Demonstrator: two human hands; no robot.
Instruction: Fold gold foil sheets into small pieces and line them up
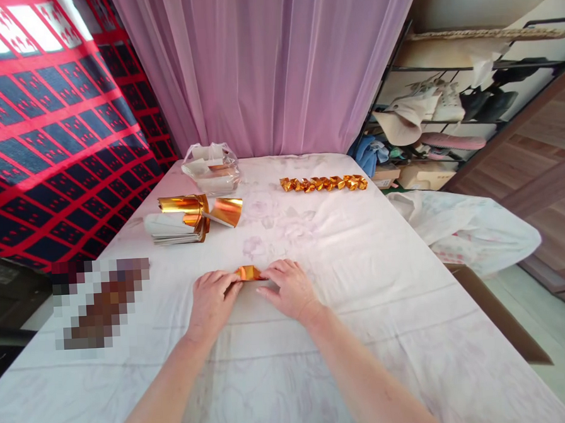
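A small folded piece of shiny gold foil paper (249, 273) lies at the middle of the table, between my two hands. My left hand (215, 297) pinches its left end, thumb and fingers closed. At the right end, my right hand (289, 287) grips it with fingertips, the thumb lower and slightly apart. Beyond my hands to the left sits a stack of gold foil sheets (181, 220), curled, with white backs showing. One curled foil sheet (228, 212) leans out from its right side. A row of several folded gold foil pieces (323, 184) stands at the back right.
A clear plastic bag (211, 171) with papers stands at the table's back left. A blurred patch (107, 303) covers something on the left. White plastic bags (482, 226) and a cardboard box (500, 313) sit beyond the right edge. A purple curtain (270, 67) hangs behind the table.
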